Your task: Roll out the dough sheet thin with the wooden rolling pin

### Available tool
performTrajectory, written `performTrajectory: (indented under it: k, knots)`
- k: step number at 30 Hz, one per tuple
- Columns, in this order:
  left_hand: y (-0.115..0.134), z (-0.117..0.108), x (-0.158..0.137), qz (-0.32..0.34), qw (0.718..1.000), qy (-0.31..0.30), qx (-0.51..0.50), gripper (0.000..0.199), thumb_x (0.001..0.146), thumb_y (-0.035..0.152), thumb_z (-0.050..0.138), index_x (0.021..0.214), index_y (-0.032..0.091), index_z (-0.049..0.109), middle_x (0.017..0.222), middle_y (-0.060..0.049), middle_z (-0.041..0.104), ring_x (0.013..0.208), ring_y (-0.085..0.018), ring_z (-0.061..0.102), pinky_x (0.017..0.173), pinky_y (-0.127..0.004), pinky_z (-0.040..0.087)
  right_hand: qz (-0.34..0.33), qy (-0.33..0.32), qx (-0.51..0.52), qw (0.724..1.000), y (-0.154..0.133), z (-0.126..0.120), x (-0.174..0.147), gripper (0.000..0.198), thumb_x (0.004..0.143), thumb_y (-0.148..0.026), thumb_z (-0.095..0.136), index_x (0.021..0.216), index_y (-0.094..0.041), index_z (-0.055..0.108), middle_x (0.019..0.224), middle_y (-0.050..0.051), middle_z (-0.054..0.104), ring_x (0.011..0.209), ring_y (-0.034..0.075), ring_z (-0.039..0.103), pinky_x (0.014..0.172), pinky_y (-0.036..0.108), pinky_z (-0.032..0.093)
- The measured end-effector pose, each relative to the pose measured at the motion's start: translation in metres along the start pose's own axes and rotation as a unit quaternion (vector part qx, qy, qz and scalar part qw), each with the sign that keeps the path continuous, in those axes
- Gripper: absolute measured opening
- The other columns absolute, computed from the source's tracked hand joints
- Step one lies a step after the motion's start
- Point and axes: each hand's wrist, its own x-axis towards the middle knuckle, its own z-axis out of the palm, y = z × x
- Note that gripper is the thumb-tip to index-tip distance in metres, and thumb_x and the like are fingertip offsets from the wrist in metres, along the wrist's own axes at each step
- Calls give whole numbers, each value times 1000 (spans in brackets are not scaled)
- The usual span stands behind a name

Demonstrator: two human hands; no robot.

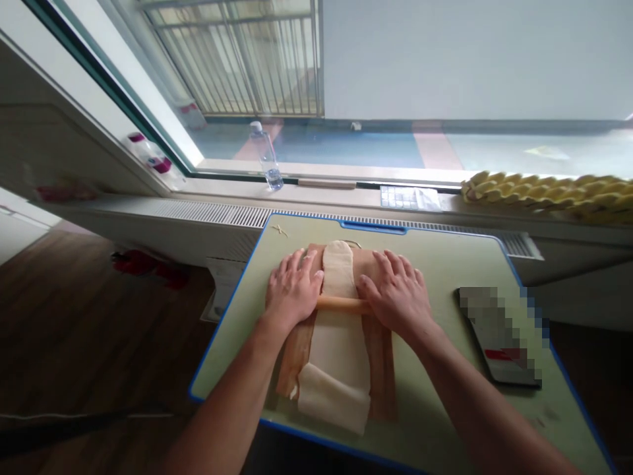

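A wooden rolling pin (342, 304) lies crosswise over a long strip of pale dough (339, 340). My left hand (295, 287) rests on the pin's left end, palm down, fingers stretched forward. On the opposite end lies my right hand (398, 290), also flat, its fingers spread. Both palms hide the ends of the pin. Beneath the dough is a brown wooden cutting board (383, 376). The dough's rounded far end reaches past the pin, and its near end is folded over and hangs beyond the board's near edge.
The board sits on a pale green, blue-edged table (435, 264). A dark flat device (482, 330), partly pixelated, lies at right; dough scraps (279, 230) lie far left. On the windowsill stand a clear bottle (267, 158), a pink-labelled bottle (150, 155) and yellow braided material (548, 191).
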Motion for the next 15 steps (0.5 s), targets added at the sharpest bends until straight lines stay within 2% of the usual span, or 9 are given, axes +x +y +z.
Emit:
performTrajectory:
  k: [4, 12, 15]
  knots:
    - [2, -5, -12, -1, 999, 18, 28, 57, 106, 46, 44, 159, 25, 52, 167, -11, 48, 150, -34, 47, 121, -56, 44, -12, 10, -25, 1000, -4, -4, -11, 69, 104, -56, 37, 165, -24, 40, 170, 9, 42, 152, 36, 38, 121, 56, 35]
    - [11, -16, -61, -7, 999, 12, 31, 54, 104, 38, 43, 156, 25, 56, 167, -9, 49, 151, -33, 47, 119, -56, 45, 27, 34, -78, 996, -14, -3, -59, 64, 108, -50, 33, 166, -24, 43, 169, 9, 44, 152, 35, 39, 121, 57, 35]
    - [12, -15, -64, -8, 999, 30, 32, 55, 103, 35, 43, 155, 26, 56, 166, -9, 50, 151, -33, 46, 118, -56, 45, 29, 41, -90, 995, -15, -1, -65, 62, 109, -48, 32, 165, -25, 44, 168, 8, 46, 152, 35, 40, 122, 56, 34]
